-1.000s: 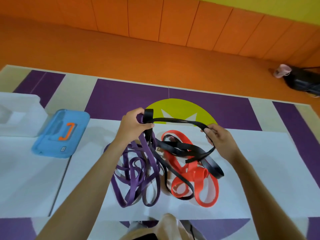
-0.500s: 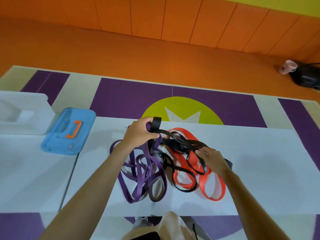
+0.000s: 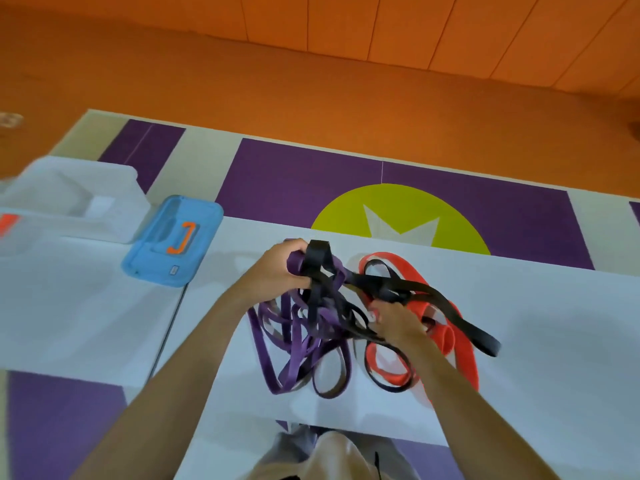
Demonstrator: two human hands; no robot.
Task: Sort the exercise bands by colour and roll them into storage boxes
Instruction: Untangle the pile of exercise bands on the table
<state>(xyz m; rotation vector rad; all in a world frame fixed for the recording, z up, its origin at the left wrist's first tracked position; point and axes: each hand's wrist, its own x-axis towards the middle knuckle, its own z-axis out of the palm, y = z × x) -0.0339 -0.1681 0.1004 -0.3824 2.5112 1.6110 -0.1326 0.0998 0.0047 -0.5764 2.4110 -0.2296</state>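
Observation:
A tangle of exercise bands lies on the white table [image 3: 554, 341]: purple bands [image 3: 277, 358] on the left, red bands [image 3: 464, 355] on the right, black bands [image 3: 446, 303] running across both. My left hand [image 3: 277, 268] grips a bunch of black and purple band ends, held a little above the pile. Lower down and to the right, my right hand [image 3: 394, 320] has its fingers curled round black band loops in the middle of the tangle. A white storage box [image 3: 72, 199] stands at the far left.
A blue lid [image 3: 173, 240] with an orange handle lies on the table left of the bands, next to the white box. Beyond the table edge are a purple and yellow floor mat and an orange floor and wall.
My right hand has come down and left from the raised black band into the middle of the pile and closed on black loops. My left hand keeps its grip.

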